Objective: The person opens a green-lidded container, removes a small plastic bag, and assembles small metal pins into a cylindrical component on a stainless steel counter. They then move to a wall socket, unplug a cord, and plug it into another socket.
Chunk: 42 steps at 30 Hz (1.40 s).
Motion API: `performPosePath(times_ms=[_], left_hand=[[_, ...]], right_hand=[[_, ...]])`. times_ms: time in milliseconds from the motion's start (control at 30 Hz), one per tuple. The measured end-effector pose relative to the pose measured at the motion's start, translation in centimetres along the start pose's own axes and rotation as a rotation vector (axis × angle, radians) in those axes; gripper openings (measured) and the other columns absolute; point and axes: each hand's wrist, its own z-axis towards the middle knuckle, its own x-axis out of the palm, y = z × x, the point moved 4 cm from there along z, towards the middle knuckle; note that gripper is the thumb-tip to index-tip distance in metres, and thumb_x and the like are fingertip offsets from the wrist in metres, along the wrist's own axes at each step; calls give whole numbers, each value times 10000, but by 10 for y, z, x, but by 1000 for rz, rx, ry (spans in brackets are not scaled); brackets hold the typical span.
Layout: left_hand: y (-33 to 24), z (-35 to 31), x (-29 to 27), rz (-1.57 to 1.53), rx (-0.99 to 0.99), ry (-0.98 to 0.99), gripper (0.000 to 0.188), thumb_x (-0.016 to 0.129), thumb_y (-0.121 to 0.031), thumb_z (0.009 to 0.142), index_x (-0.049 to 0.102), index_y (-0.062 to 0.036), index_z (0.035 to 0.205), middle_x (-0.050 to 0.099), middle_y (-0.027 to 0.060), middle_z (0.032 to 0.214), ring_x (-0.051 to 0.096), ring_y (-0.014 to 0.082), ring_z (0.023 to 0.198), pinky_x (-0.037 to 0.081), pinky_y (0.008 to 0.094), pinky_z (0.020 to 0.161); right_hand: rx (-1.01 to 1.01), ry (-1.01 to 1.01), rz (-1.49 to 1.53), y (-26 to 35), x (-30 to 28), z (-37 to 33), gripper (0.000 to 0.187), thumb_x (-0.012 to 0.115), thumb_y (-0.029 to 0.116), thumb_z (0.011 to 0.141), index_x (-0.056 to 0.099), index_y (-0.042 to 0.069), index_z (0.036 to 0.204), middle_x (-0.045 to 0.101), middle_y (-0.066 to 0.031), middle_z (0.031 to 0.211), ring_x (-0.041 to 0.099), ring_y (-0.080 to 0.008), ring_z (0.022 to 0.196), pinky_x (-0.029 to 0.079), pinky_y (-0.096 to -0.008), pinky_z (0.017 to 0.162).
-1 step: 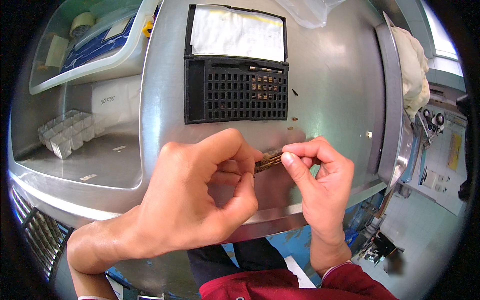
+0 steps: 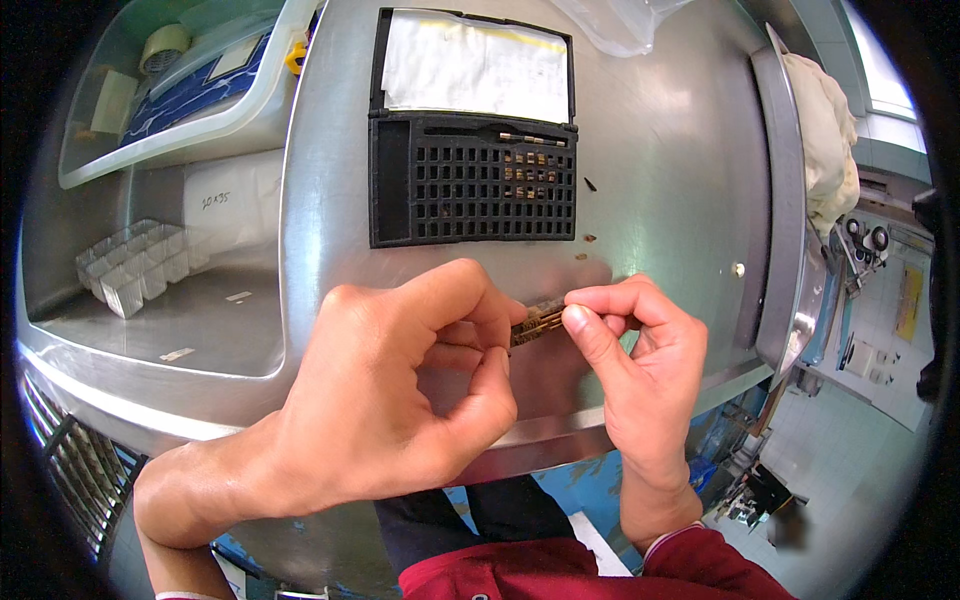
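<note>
Between my hands, just above the metal table, is a narrow brass-coloured type holder (image 2: 538, 322), with thin bars and a dark, grimy face. My left hand (image 2: 410, 380) pinches its left end between thumb and fingers, hiding that end. The thumb and forefinger of my right hand (image 2: 640, 350) close on its other end. Beyond them lies an open black type case (image 2: 393, 180) with rows of small square cells. Several cells to the right hold small brass type pieces (image 2: 528, 175). A slim metal rod (image 2: 530, 141) rests in the slot above the cells.
A dark sliver (image 2: 590, 184) and small brownish bits (image 2: 589, 238) lie right of the case. To the left stand a clear plastic bin (image 2: 240, 125) and a clear compartment tray (image 2: 125, 290). The steel table's (image 2: 680, 200) raised rim runs along the right.
</note>
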Motion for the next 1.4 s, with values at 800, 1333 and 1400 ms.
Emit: performPosePath(times_ms=[800,1333,1400], left_hand=[[6,0,-1,-92,-78,8,118,589,11,862,608,77,958,684,237,1144,698,156,944,576,294,874],[5,3,-6,-146,-182,-55,78,575,-4,897,588,53,949,684,227,1137,708,164,934,581,295,861],[5,4,-6,-154,-160,-56,74,589,-12,907,588,50,946,685,228,1134,714,173,932,586,299,856]], right_hand=[[-43,-17,-31,8,10,-30,266,644,62,967,704,-6,1217,601,-68,881,547,-173,815,434,-295,733],[-281,-18,-253,4,-3,-23,229,685,33,895,749,36,1115,590,-73,908,552,-220,838,441,-326,742],[-294,-21,-276,4,-3,-24,230,696,31,883,751,42,1106,588,-69,906,548,-219,841,435,-328,742]])
